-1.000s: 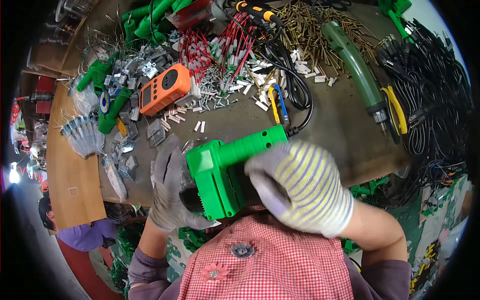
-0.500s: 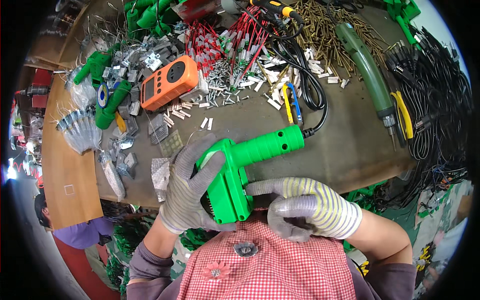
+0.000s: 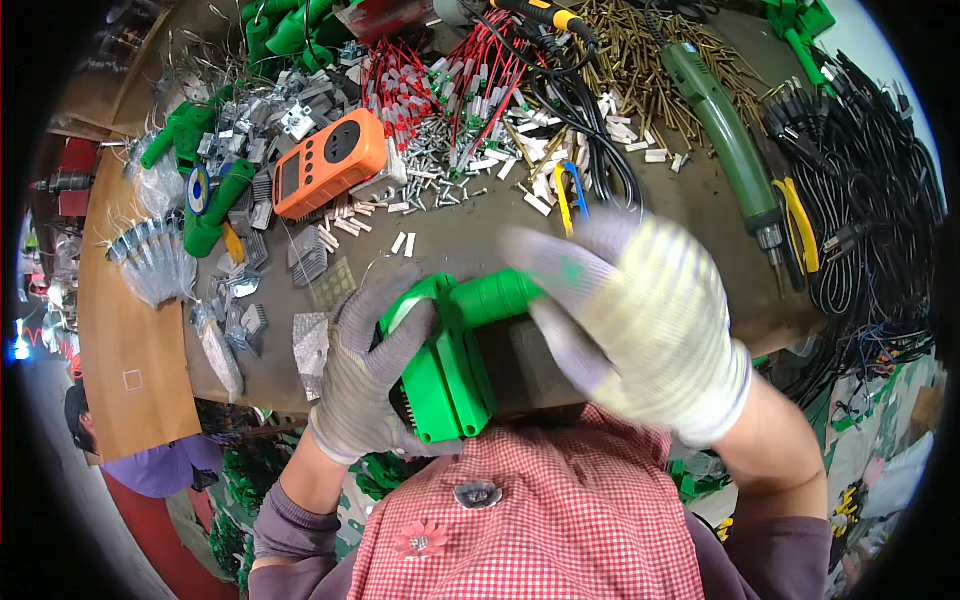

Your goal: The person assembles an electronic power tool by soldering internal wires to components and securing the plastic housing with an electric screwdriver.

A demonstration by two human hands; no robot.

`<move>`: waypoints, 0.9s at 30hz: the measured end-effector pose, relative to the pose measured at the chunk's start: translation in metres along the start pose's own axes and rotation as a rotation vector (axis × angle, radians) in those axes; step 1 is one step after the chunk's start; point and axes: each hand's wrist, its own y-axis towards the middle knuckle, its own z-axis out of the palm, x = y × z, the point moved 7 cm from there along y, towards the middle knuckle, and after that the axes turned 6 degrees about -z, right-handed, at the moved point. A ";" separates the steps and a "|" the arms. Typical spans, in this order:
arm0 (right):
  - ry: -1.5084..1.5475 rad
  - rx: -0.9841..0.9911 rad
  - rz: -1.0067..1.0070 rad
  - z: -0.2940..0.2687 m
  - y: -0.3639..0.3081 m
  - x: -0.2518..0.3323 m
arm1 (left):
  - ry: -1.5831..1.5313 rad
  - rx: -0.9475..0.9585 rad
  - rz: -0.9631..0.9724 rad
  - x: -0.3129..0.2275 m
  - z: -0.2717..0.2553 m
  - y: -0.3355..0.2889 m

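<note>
My left hand [image 3: 365,375], in a grey and striped knit glove, is closed around the boxy body of a green plastic hand tool [image 3: 445,385]. The tool's ribbed round handle points right, and a row of small metal points shows along the body's left side. My right hand [image 3: 645,325], gloved alike, is smeared by motion at the handle's end and hides it. Whether its fingers grip the handle cannot be made out. Beyond that hand lies a blue and yellow pair of small cutters [image 3: 568,198].
An orange meter [image 3: 330,165] lies among metal parts, screws and red wires at the back. Rightward are a green electric screwdriver [image 3: 725,135], yellow-handled pliers [image 3: 797,225] and piled black cords [image 3: 840,180]. Bagged parts [image 3: 155,265] lie left; a person in purple [image 3: 165,468] is beyond.
My right hand has risen from beside the tool's body, up and away over the handle's end. My left hand still holds the tool, nearly in place.
</note>
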 end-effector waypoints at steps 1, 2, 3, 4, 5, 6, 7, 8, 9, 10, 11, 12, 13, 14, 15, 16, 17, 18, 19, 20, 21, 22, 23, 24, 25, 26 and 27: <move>-0.113 0.043 -0.011 -0.003 0.025 -0.004 | 0.016 -0.001 -0.016 0.000 -0.002 -0.005; -0.122 0.171 -0.068 0.018 0.024 -0.010 | 0.025 0.018 -0.025 -0.001 -0.002 -0.004; -0.147 0.270 -0.102 0.039 0.022 -0.012 | 0.036 0.037 -0.035 -0.001 -0.002 -0.003; -0.138 0.314 -0.095 0.054 0.024 -0.016 | -0.004 0.059 -0.045 0.002 0.001 -0.003; -0.128 0.359 -0.089 0.063 0.024 -0.019 | 0.001 0.057 -0.037 -0.001 -0.003 -0.002; -0.134 0.353 -0.090 0.064 0.023 -0.021 | 0.045 0.091 -0.090 -0.002 -0.008 0.001; -0.149 0.354 -0.100 0.067 0.024 -0.020 | 0.093 0.121 -0.158 -0.002 -0.015 0.000; -0.164 0.362 -0.101 0.069 0.022 -0.020 | -0.019 0.067 -0.081 -0.008 -0.027 0.007; -0.159 0.367 -0.106 0.070 0.020 -0.020 | 0.043 -0.077 -0.043 -0.019 -0.053 0.019; -0.166 0.321 -0.102 0.066 0.019 -0.022 | 0.109 -0.225 -0.004 -0.032 -0.076 0.027; -0.172 0.275 -0.097 0.062 0.018 -0.023 | 0.110 -0.231 -0.010 -0.035 -0.071 0.026; -0.146 0.304 -0.067 0.062 0.017 -0.024 | -0.333 -0.196 -0.161 -0.027 -0.055 0.029; -0.142 0.298 -0.087 0.062 0.018 -0.022 | -0.761 -0.164 -0.310 -0.025 -0.034 0.032; -0.152 0.296 -0.110 0.064 0.019 -0.018 | -1.197 -0.130 -0.455 -0.025 -0.010 0.031; -0.176 0.299 -0.114 0.065 0.017 -0.020 | -0.533 -0.095 -0.275 -0.034 0.001 0.054; -0.147 0.295 -0.174 0.067 0.016 -0.022 | 0.135 -0.055 -0.087 -0.041 0.016 0.076; -0.197 0.169 -0.189 0.063 0.018 -0.015 | 0.135 -0.058 -0.074 -0.034 0.017 0.079; -0.194 0.189 -0.168 0.064 0.021 -0.018 | 0.107 -0.122 -0.039 -0.026 0.010 0.079; -0.187 0.214 -0.153 0.063 0.023 -0.018 | 0.077 -0.189 -0.013 -0.025 0.001 0.076; -0.192 0.215 -0.158 0.062 0.022 -0.017 | 0.049 -0.233 -0.011 -0.026 -0.007 0.074; -0.188 0.221 -0.153 0.062 0.019 -0.016 | 0.050 -0.241 -0.010 -0.030 -0.017 0.070; -0.192 0.225 -0.144 0.062 0.019 -0.018 | 0.080 -0.255 -0.019 -0.033 -0.029 0.067; -0.172 0.303 -0.113 0.066 0.018 -0.018 | 0.108 -0.268 -0.030 -0.038 -0.039 0.063; -0.193 0.289 -0.111 0.062 0.018 -0.016 | -0.003 -0.335 0.019 -0.046 -0.052 0.061; -0.205 0.276 -0.121 0.058 0.018 -0.010 | 0.000 -0.346 0.015 -0.058 -0.053 0.053; -0.216 0.305 -0.118 0.059 0.018 -0.007 | 0.134 -0.311 -0.001 -0.073 -0.045 0.047; -0.228 0.335 -0.115 0.060 0.017 -0.003 | 0.266 -0.275 -0.019 -0.083 -0.035 0.048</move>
